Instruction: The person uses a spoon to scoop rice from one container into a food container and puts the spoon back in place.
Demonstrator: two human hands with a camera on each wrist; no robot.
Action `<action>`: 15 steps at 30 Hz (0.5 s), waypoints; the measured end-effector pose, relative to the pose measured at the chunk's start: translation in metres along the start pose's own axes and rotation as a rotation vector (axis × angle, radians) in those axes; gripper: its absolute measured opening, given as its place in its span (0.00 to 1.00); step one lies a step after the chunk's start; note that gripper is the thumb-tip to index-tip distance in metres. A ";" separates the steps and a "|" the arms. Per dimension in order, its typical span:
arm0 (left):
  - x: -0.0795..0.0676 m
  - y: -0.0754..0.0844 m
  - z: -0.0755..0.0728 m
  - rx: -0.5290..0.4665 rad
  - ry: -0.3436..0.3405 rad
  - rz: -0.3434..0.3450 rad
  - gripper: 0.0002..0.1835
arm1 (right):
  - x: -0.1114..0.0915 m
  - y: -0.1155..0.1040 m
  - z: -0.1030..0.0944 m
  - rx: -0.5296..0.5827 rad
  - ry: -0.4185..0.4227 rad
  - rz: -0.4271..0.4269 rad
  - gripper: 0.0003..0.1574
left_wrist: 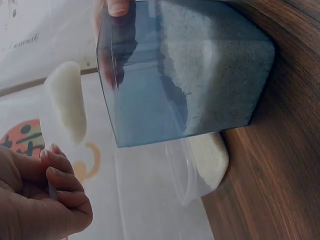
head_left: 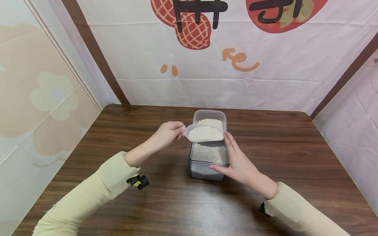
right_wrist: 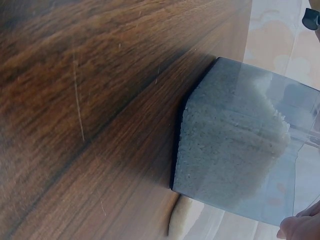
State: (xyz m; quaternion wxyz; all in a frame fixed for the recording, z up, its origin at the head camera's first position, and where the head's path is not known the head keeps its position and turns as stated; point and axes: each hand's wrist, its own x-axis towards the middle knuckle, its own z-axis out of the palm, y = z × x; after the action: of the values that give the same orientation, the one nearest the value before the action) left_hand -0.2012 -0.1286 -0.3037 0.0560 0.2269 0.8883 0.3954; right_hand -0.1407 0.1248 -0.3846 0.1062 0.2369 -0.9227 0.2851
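Note:
My left hand [head_left: 169, 132] pinches the handle of a translucent white scoop [head_left: 192, 137] heaped with white rice [head_left: 205, 133]. In the head view the scoop overlaps the gap between two tubs; the left wrist view has the scoop [left_wrist: 69, 102] raised above the rim. The nearer tub [head_left: 206, 173] is bluish, see-through plastic, part filled with rice. My right hand [head_left: 240, 164] grips its right side at the rim, thumb at the front, fingers toward the back. Behind it stands a clear tub [head_left: 209, 114] that also has rice in it.
Both tubs stand on a dark wood-grain table [head_left: 280, 147]. A printed white cloth [head_left: 133, 49] hangs behind the table's far edge, with more cloth at both sides. A small black device [head_left: 138, 181] is strapped at the left sleeve.

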 end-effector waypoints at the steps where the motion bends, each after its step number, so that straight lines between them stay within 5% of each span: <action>1: 0.001 -0.001 0.000 -0.003 0.003 -0.002 0.13 | 0.000 0.000 0.000 0.000 0.000 0.001 0.66; 15: 0.011 -0.007 -0.003 -0.100 0.074 -0.065 0.12 | 0.000 0.003 0.001 -0.005 0.017 -0.031 0.66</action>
State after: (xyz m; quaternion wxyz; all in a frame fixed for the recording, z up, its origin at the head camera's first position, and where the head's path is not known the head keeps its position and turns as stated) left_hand -0.2143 -0.1297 -0.3055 0.0474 0.1799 0.8758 0.4454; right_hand -0.1425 0.1263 -0.3865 0.1192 0.2483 -0.9186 0.2834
